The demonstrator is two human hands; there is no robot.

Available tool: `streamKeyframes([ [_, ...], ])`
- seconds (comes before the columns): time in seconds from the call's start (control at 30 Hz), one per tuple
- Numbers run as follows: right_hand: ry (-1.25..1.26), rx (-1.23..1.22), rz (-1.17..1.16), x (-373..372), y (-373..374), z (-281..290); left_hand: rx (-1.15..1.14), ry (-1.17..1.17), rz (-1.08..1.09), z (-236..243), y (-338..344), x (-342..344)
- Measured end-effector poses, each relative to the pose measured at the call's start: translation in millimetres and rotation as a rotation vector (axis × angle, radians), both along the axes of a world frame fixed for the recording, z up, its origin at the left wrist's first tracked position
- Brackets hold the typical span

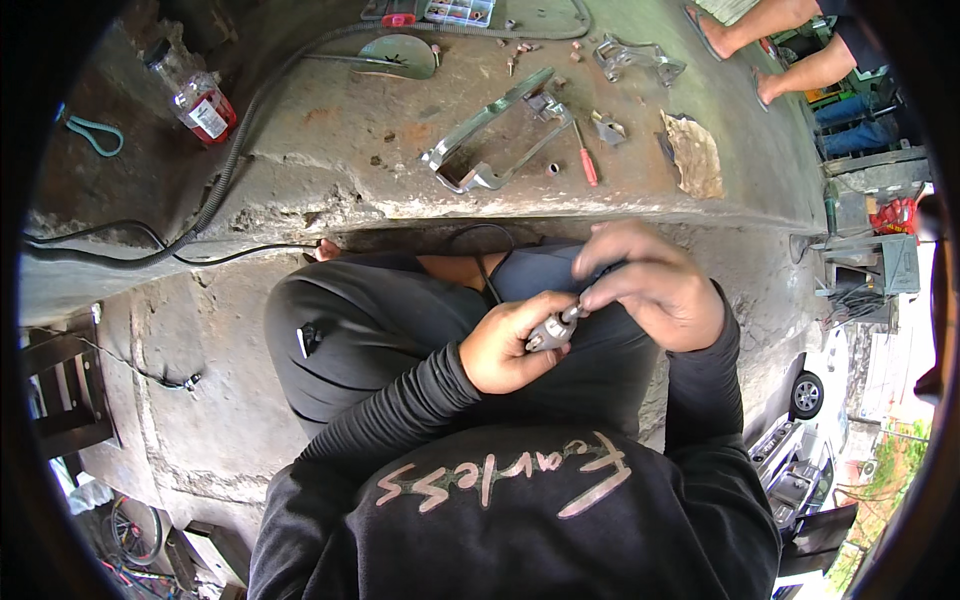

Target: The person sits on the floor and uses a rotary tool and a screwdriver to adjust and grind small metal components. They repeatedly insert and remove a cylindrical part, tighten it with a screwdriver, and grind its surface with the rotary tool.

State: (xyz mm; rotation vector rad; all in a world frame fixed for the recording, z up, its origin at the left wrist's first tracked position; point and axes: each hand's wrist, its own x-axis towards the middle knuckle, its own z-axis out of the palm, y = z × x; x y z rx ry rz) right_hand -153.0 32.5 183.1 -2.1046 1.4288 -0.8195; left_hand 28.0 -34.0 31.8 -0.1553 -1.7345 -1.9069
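Observation:
I sit cross-legged, and my left hand (515, 345) is closed round a grey metal tool (548, 332), which looks like a rotary tool's head with a short shaft at its tip. My right hand (640, 285) is at that shaft, fingers curved and smeared by motion, so its grip is unclear. A black cable (480, 230) loops by my legs. On the worn concrete ledge (330, 180) ahead lie a polished metal frame (450, 140), a red-handled screwdriver (587, 160), a bracket (635, 55), a brown torn scrap (697, 155) and several small metal parts (520, 50).
A red-liquid bottle (205, 115), grey hose (235, 150), round metal disc (393, 58) and parts box (460, 12) sit on the ledge. Another person's bare legs (805, 70) stand at upper right. A white car (790, 430) is at right, a bicycle wheel (135, 530) at lower left.

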Motion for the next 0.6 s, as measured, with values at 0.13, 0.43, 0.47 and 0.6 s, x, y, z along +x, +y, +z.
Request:
streamKeyframes([
  [0.13,-0.201,0.000,-0.068,-4,3,1,-0.074,-0.037,-0.004,6,5,2],
  [0.43,-0.086,-0.069,-0.206,-10,21,-2,-0.163,-0.051,0.116,2,11,-1],
  [0.47,-0.012,-0.056,-0.198,-13,25,-9,-0.155,-0.072,0.093,4,11,0],
  [0.6,0.317,0.079,0.109,26,-7,-4,-0.187,-0.054,0.076,-4,11,-2],
])
